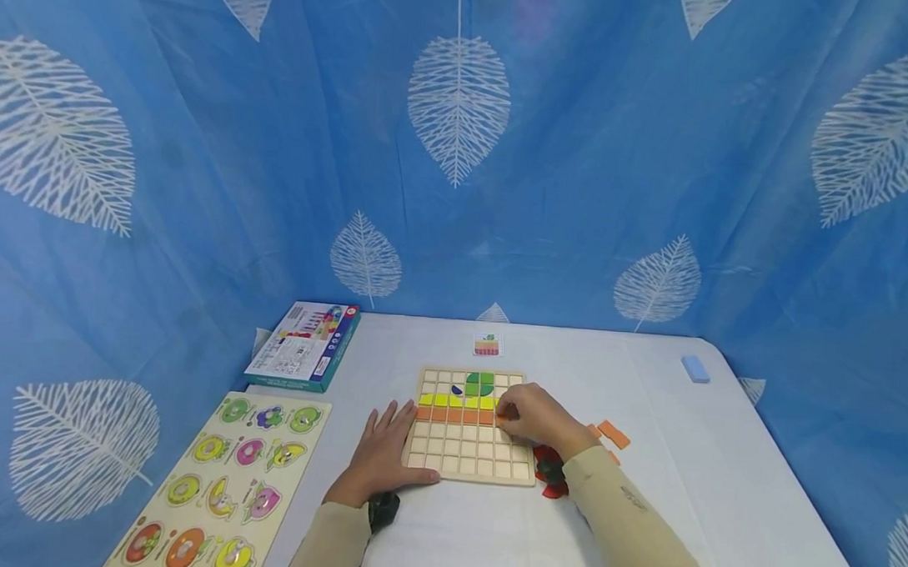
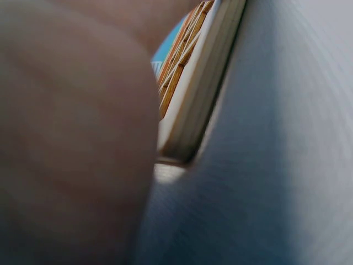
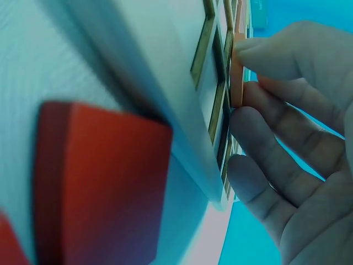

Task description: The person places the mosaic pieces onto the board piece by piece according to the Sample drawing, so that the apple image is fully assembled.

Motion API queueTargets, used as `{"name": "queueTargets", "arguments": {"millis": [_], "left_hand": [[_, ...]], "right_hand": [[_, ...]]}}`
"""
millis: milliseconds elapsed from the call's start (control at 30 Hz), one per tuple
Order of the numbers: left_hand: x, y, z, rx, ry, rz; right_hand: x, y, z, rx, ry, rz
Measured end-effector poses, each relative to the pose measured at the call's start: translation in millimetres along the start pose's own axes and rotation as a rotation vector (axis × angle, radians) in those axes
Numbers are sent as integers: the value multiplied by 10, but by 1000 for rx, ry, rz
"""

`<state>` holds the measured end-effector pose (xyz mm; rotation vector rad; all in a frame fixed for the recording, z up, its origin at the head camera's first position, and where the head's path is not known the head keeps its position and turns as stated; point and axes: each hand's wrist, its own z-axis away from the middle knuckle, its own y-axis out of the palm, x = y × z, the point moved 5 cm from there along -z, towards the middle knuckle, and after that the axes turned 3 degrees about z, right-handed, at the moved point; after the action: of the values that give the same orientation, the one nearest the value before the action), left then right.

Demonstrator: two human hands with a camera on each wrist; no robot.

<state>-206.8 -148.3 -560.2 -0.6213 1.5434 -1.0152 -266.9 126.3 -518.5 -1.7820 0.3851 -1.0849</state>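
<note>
A wooden grid board (image 1: 468, 467) lies on the white table between the hands. Green pieces (image 1: 480, 384) fill some of its upper cells, above yellow pieces (image 1: 442, 400) and a row of orange tiles (image 1: 455, 415). My left hand (image 1: 380, 456) is spread flat along the board's left edge, thumb at the near left corner. My right hand (image 1: 537, 413) pinches an orange tile (image 3: 237, 77) between thumb and fingers over the grid, at the right end of the orange row. In the left wrist view the hand hides most of the board.
Red tiles (image 1: 554, 491) lie right of the board, partly under the right wrist; loose orange tiles (image 1: 614, 434) lie farther right. A picture card (image 1: 488, 345) sits behind the board. At left are a box (image 1: 302, 345) and a fruit puzzle board (image 1: 219, 450). A light-blue block (image 1: 695, 369) lies far right.
</note>
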Motion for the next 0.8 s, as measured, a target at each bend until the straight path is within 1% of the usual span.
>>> {"name": "queueTargets", "arguments": {"millis": [133, 300, 467, 800], "left_hand": [[-12, -20, -7, 0, -1, 7], [0, -2, -13, 13, -9, 7], [11, 10, -8, 19, -13, -6], [7, -3, 3, 11, -10, -4]], "right_hand": [[45, -6, -26, -22, -4, 28], [34, 23, -30, -23, 38, 67], [23, 25, -5, -25, 73, 37], [11, 3, 13, -39, 59, 5]]}}
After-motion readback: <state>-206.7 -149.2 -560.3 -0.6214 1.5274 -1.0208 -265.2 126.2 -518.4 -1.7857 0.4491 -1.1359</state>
